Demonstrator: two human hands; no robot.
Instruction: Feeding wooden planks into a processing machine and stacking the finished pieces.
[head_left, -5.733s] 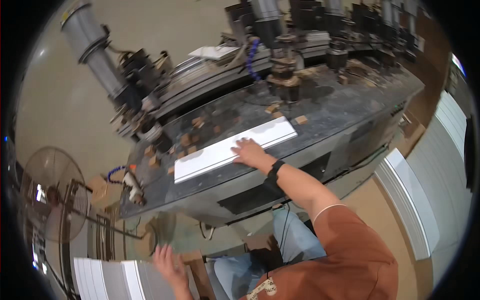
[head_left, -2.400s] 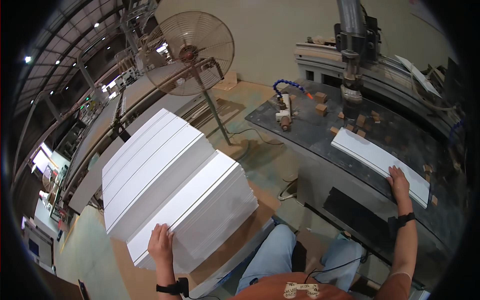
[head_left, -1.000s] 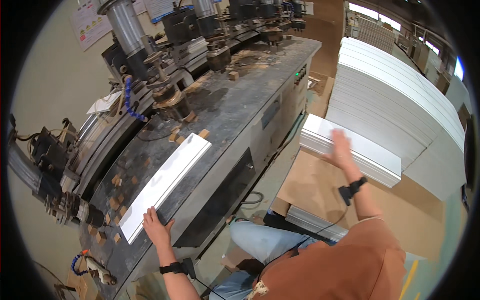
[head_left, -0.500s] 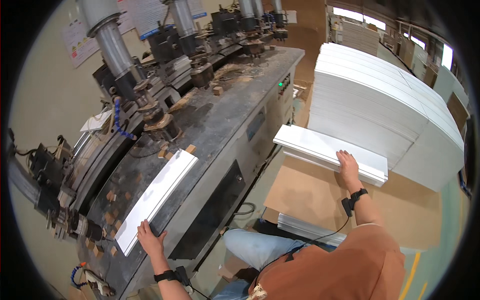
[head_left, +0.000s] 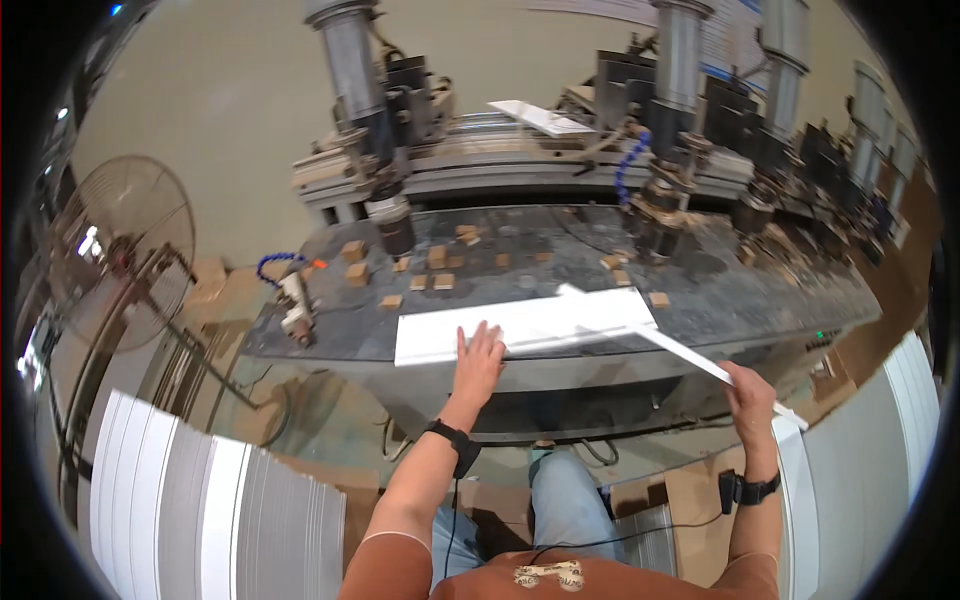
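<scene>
A long white board (head_left: 450, 338) with a stepped edge lies along the front of the dark machine table (head_left: 340, 320). My left hand (head_left: 480, 358) rests on it near its left half, fingers spread flat. In my right hand (head_left: 750, 395) is a second white board (head_left: 690, 355), gripped near its right end. That board shows nearly edge-on as a narrow strip, tilted, its far end over the right part of the lying board. Whether the two boards touch I cannot tell. Small wooden blocks (head_left: 438, 257) are scattered behind the lying board.
Drill-like machine heads (head_left: 388, 215) stand along the table's back, with a blue coiled hose (head_left: 630, 165) among them. A nozzle-like tool (head_left: 297, 308) sits at the table's left end. A fan (head_left: 130, 250) stands far left. Stacked white boards flank me, left (head_left: 225, 500) and right (head_left: 850, 480).
My view has turned left to face the machine. My right hand has left the stack at the right and brought a white board over to the table. My left hand stays on the lying board.
</scene>
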